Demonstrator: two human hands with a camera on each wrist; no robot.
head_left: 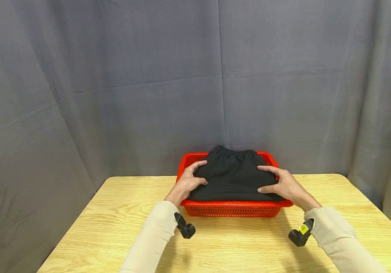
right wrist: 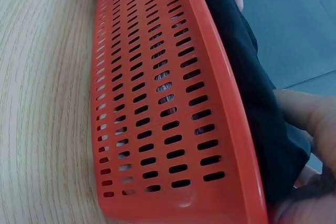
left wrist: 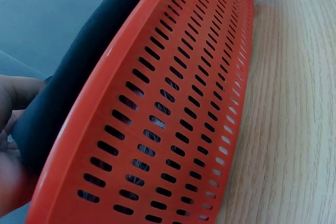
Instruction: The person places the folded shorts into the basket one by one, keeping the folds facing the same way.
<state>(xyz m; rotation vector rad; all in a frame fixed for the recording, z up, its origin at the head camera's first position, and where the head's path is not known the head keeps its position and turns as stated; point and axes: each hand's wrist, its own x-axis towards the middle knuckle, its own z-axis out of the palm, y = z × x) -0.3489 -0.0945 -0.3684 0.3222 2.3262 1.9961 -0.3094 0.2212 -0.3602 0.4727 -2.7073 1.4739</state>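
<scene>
A black garment with a gathered elastic waistband (head_left: 234, 174) lies spread over the red plastic basket (head_left: 229, 203), its waistband towards the back. My left hand (head_left: 189, 181) holds its left side, thumb and forefinger spread over the cloth. On the right side my right hand (head_left: 282, 184) holds it the same way, as a mirror image. In the right wrist view the cloth (right wrist: 262, 108) bulges above the basket rim, between the thumb and the fingers below. The undersides of both hands are partly hidden.
The basket stands near the back edge of a light wooden table (head_left: 130, 227). Through its slotted wall (left wrist: 157, 103) something shiny and crinkled shows inside, its kind unclear. Grey curtains (head_left: 147, 94) hang behind and at both sides.
</scene>
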